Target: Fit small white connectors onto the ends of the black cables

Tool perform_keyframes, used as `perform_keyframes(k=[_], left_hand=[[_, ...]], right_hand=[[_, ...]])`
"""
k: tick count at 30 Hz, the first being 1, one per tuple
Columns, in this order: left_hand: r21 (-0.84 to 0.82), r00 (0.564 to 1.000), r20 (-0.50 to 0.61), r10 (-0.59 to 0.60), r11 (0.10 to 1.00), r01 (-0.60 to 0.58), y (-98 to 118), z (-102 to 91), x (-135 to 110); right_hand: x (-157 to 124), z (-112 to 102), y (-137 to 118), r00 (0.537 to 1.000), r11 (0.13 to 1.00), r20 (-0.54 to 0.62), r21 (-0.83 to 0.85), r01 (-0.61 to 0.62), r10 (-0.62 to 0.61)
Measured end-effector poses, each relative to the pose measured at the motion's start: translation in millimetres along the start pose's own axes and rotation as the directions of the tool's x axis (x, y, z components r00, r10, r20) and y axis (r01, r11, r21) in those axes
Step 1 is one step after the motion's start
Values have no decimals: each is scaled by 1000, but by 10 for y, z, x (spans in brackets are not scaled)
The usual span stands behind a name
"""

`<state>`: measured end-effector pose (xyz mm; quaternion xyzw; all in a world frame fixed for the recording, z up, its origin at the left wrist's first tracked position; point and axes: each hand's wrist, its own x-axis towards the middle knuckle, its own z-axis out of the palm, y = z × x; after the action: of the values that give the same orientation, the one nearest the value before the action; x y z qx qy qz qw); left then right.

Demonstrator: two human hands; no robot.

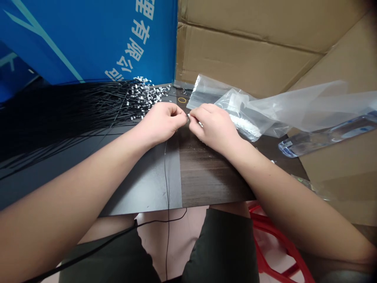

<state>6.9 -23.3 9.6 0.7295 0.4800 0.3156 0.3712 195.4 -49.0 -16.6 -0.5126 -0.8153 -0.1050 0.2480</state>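
Note:
Over the middle of the table, my left hand (163, 121) is closed in a pinch on the end of a thin black wire (166, 177). The wire's length hangs from that hand past the table's front edge. Fingertip to fingertip with it, my right hand (213, 126) is also closed and pinches a small white piece (189, 115). The fingers cover most of this piece, and I cannot tell whether the wire is in it. Left of my hands lies a big bundle of black wires (73, 104), many with small white pieces (145, 92) on their ends.
Behind the right hand lie clear plastic bags (203, 92), one with white bits inside. A yellow ring (182, 100) sits near the back. A blue panel (103, 35) and cardboard (250, 51) stand behind. A clear plastic object (326, 135) is at right, a red frame (279, 243) below.

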Motion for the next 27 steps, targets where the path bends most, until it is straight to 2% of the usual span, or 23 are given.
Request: perform_keyframes(k=[16,27], left_hand=[[-36,998,54,-16,999,18,-36,-18,4],[-27,999,52,-13,1000,15,-42,-15,5]], right_hand=[[-6,-5,24,999,999,22,13,49,-49],[4,-13,32,998,998,37,29,56,-57]])
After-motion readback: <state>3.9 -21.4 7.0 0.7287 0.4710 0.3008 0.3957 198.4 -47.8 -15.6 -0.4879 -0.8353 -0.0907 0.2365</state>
